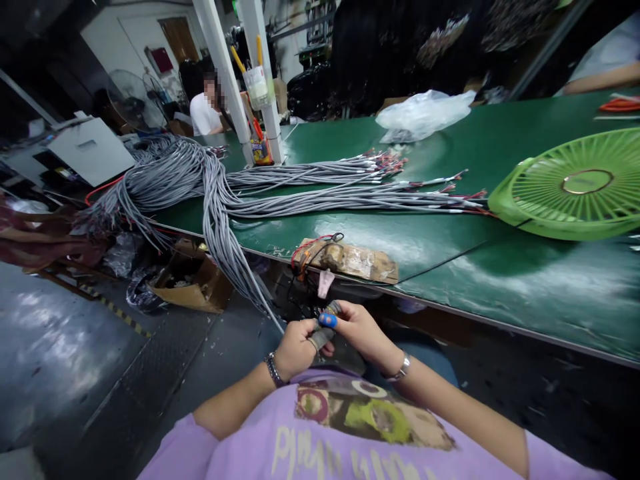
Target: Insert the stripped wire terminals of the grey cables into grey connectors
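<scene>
My left hand (296, 348) is closed in a pinch near my lap, with a taped finger cover on it. My right hand (359, 331) is closed too, one fingertip wrapped in blue tape, and meets the left hand at a small dark piece I cannot make out. A grey cable (250, 287) runs down from the table edge to my hands. Just above them, a taped cardboard pad (355, 260) with red and black wires lies on the edge of the green table (450, 247).
A big bundle of grey cables (310, 193) crosses the table and hangs off its left end. A green fan (575, 187) lies at right, a plastic bag (425, 112) behind. A cardboard box (187, 280) sits on the floor. Another person (207, 107) sits far back.
</scene>
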Action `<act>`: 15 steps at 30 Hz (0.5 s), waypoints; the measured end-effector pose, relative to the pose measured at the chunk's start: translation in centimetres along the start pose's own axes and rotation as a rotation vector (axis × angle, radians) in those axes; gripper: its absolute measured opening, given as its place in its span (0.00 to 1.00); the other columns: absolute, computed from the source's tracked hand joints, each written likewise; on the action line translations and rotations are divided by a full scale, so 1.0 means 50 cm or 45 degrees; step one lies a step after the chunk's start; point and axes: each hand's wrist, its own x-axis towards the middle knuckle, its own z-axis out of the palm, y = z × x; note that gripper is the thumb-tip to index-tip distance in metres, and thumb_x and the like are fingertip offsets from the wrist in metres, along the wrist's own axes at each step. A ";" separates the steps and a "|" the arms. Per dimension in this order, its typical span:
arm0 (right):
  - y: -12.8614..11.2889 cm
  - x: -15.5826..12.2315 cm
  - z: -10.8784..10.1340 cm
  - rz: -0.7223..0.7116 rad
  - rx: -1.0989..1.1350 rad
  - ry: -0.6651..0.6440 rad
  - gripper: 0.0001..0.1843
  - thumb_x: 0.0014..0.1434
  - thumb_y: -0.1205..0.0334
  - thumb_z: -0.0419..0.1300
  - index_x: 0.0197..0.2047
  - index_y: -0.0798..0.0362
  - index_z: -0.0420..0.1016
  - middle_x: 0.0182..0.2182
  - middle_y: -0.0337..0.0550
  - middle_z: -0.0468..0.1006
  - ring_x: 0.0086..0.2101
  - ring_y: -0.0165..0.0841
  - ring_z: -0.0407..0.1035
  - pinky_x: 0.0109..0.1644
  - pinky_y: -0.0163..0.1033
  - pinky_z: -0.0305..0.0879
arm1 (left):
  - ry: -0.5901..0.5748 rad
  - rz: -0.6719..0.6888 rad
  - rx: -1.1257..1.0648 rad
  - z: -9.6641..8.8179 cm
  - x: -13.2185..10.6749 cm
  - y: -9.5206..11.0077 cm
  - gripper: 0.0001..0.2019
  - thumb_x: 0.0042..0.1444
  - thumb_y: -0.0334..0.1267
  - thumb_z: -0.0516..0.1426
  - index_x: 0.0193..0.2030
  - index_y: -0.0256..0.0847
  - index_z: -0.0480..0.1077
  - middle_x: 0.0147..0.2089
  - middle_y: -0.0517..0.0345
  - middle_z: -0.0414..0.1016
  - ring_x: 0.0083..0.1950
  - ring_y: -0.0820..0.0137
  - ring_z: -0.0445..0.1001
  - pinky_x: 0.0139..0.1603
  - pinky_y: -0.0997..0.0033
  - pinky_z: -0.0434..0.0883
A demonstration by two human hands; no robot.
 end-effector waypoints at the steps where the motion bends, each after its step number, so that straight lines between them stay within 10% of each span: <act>1: 0.002 0.001 0.000 -0.006 0.005 0.020 0.17 0.46 0.49 0.65 0.24 0.54 0.68 0.18 0.34 0.68 0.20 0.26 0.59 0.26 0.33 0.56 | 0.005 -0.051 -0.090 0.001 0.001 -0.003 0.18 0.52 0.51 0.56 0.24 0.36 0.72 0.21 0.55 0.74 0.23 0.70 0.73 0.26 0.73 0.69; 15: 0.016 0.006 -0.011 -0.100 -0.058 0.155 0.17 0.48 0.49 0.64 0.24 0.55 0.68 0.20 0.35 0.67 0.23 0.27 0.57 0.28 0.34 0.55 | 0.277 -0.022 -0.264 0.017 0.013 -0.010 0.18 0.53 0.53 0.54 0.28 0.36 0.66 0.23 0.58 0.73 0.18 0.75 0.70 0.15 0.79 0.59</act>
